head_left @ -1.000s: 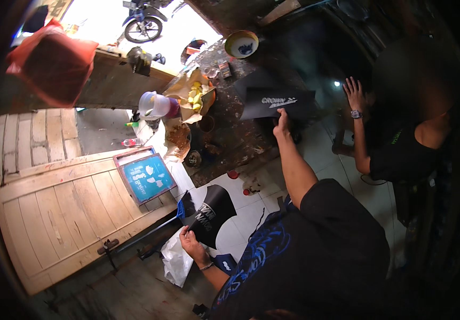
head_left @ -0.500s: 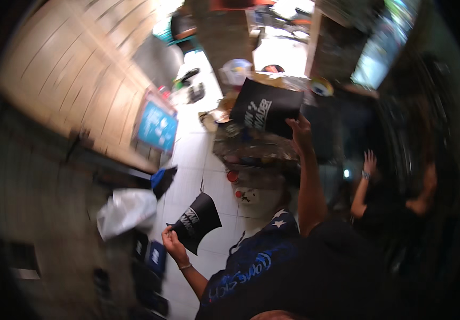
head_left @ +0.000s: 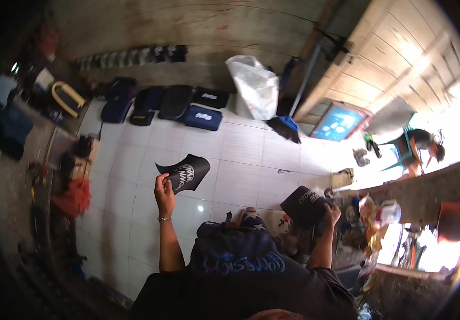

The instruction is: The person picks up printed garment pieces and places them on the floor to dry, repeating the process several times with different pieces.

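Note:
My left hand (head_left: 164, 191) grips a thin, curved black sheet (head_left: 191, 173) by its lower left edge, raised over the white floor left of centre, its pale lettering facing up. At lower right, my right hand (head_left: 332, 212) pinches a second black sheet (head_left: 302, 205) at its right side; this one also has light print and sits beside the cluttered bench. Both sheets are apart from each other.
Dark folded bundles (head_left: 203, 120) line the far wall beside a white sack (head_left: 248, 85), broom (head_left: 283, 128) and framed blue board (head_left: 335, 121). Shelving (head_left: 70, 154) runs along the left, a cluttered bench (head_left: 417, 186) along the right. A person (head_left: 422, 146) sits by the bright doorway.
My view has swung left, from the bench and nearby co-worker to the floor and bundles. My right hand has drawn back from over the bench, still holding its sheet; my left keeps its sheet.

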Motion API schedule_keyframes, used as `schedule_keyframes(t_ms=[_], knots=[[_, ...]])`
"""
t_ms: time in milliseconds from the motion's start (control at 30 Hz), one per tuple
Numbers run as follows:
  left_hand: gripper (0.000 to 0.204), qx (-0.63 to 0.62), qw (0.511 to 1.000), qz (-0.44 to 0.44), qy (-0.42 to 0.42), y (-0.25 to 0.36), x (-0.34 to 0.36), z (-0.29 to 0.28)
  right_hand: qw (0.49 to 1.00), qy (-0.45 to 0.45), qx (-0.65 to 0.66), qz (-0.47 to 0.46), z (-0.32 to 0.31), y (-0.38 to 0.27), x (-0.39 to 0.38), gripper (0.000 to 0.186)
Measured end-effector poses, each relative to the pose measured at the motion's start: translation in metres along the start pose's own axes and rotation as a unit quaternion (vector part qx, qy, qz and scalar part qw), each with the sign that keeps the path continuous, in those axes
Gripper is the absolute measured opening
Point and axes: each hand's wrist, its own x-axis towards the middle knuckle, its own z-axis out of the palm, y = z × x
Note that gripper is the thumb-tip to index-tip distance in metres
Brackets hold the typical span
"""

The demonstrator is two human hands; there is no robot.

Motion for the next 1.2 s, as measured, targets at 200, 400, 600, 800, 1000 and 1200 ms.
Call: schedule_keyframes(t_ms=[200,400,600,800,1000,1200], knots=[[0.021,0.088,0.987,-0.071,0.112,-0.024,0.028,-0.054,0.988,-0.126,-0.087,0.022,0.121,-0.010,0.037,0.034],[0.021,0.119,0.973,-0.134,0.149,-0.061,0.112,-0.046,0.936,-0.159,-0.287,-0.124,0.249,-0.087,0.089,0.028],[0.020,0.110,0.971,-0.097,0.188,-0.066,0.230,-0.039,0.906,-0.311,-0.238,-0.160,0.378,-0.235,0.148,0.025],[0.019,0.040,0.962,-0.152,0.222,-0.074,0.356,-0.021,0.860,-0.309,-0.099,-0.394,0.519,-0.431,0.194,0.018],[0.019,0.067,0.957,-0.147,0.240,-0.123,0.492,-0.007,0.859,-0.258,0.042,-0.440,0.645,-0.655,0.228,0.017],[0.018,0.151,0.959,-0.141,0.197,-0.150,0.630,-0.010,0.869,-0.245,0.142,-0.405,0.769,-0.791,0.272,0.026]])
